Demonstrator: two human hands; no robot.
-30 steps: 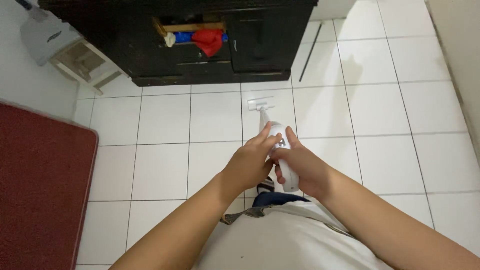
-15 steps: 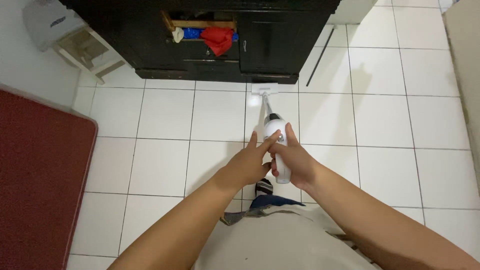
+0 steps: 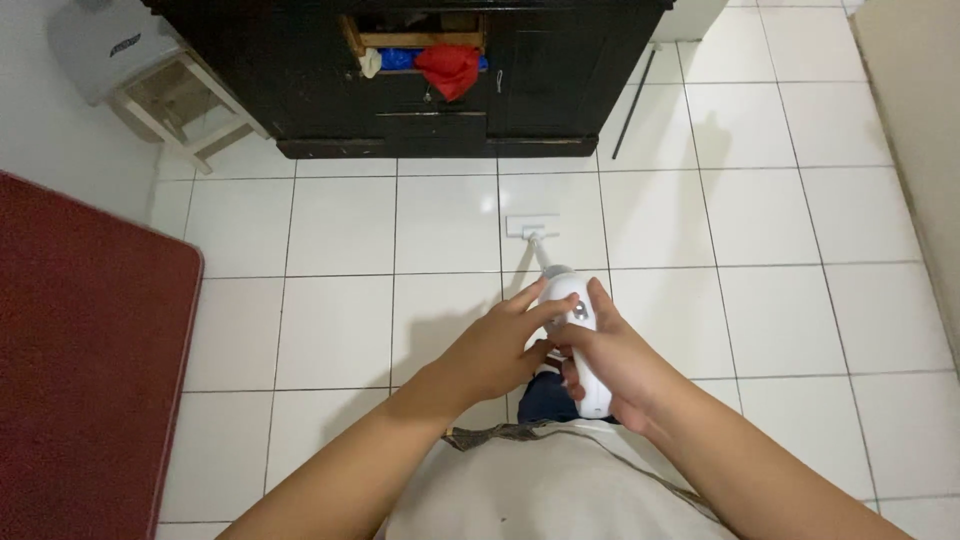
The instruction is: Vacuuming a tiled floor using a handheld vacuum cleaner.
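Gripping the body of a white stick vacuum cleaner (image 3: 578, 335), the right hand (image 3: 610, 360) is wrapped around its handle end, fingers curled under it. The left hand (image 3: 500, 345) lies alongside with its fingers stretched forward, the fingertips resting on the upper face of the body beside a small dark control patch; it presses but does not grasp. The thin tube runs forward and down to a flat white floor head (image 3: 532, 226), which sits on the white tiled floor (image 3: 780, 250), apart from the black cabinet (image 3: 420, 90) ahead.

Risks noted, as judgement only:
- One hand alone carries the weight. If that grip loosens while the other pokes at the controls, the body could twist or drop toward the person's foot in a dark sock (image 3: 545, 395), directly below.
- The floor head is narrow and the tube slender; a push off-line could tip the head on its edge or drive it into the cabinet's base.
- A red cloth (image 3: 447, 68) hangs from an open compartment of the cabinet. Loose fabric near a suction head may be drawn in if the head goes that way.
- A thin dark rod (image 3: 630, 105) leans or lies beside the cabinet at right; a knock could send it sliding across the tiles.
- The red mat (image 3: 80, 360) at left has a raised edge that could catch the head.

Whether the machine is running cannot be told.
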